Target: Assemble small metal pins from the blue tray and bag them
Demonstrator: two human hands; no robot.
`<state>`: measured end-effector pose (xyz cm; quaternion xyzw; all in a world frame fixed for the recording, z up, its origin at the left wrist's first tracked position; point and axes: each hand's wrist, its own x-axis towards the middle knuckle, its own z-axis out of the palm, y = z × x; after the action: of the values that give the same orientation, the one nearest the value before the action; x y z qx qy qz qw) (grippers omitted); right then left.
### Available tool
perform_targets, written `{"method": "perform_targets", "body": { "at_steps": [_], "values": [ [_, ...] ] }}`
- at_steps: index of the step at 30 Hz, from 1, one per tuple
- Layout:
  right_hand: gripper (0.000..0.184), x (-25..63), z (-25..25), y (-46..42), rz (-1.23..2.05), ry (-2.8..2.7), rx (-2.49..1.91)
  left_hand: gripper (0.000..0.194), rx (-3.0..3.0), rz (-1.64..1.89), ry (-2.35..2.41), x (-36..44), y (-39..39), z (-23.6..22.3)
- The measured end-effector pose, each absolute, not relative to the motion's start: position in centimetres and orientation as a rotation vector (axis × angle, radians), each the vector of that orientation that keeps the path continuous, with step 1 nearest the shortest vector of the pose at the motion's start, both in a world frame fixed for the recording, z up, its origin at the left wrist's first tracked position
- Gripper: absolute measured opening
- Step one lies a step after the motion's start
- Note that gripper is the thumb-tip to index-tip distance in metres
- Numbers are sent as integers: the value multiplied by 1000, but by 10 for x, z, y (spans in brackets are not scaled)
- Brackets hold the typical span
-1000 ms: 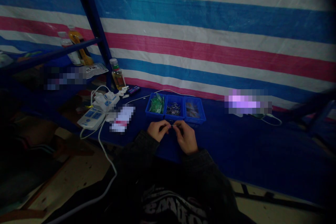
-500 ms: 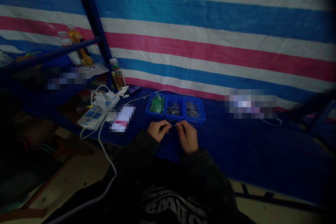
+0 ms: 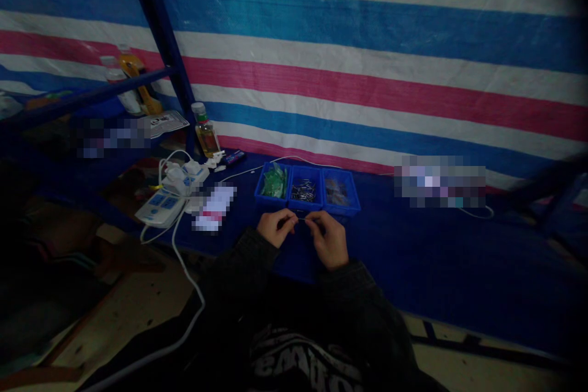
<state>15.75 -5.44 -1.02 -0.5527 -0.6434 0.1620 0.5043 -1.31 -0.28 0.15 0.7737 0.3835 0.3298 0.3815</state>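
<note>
thin metal pin (image 3: 303, 219) sits pinched between the fingertips (image 3: 293, 218) of the left hand (image 3: 275, 228) and the right hand (image 3: 328, 239), both sets pressed together on it. just beyond the fingers stands a blue three-bin tray (image 3: 307, 191), with green packets (image 3: 274, 182) in its left bin and small metal pieces (image 3: 303, 191) in the middle one. lettering on the dark shirt (image 3: 303, 361) below the hands is too dim to read.

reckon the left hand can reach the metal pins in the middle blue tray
Probably yes: the left hand sits by the middle blue tray holding the metal pins, nothing between, but it shares a thin metal piece with the right hand.
</note>
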Motion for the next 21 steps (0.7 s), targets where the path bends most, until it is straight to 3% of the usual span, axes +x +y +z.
{"method": "perform_targets", "body": {
  "at_steps": [21],
  "values": [
    [12, 153, -5, -55, 393, -1627, -1274, 23, 2031, 788, 925, -13, -5, 4]
  ]
}}
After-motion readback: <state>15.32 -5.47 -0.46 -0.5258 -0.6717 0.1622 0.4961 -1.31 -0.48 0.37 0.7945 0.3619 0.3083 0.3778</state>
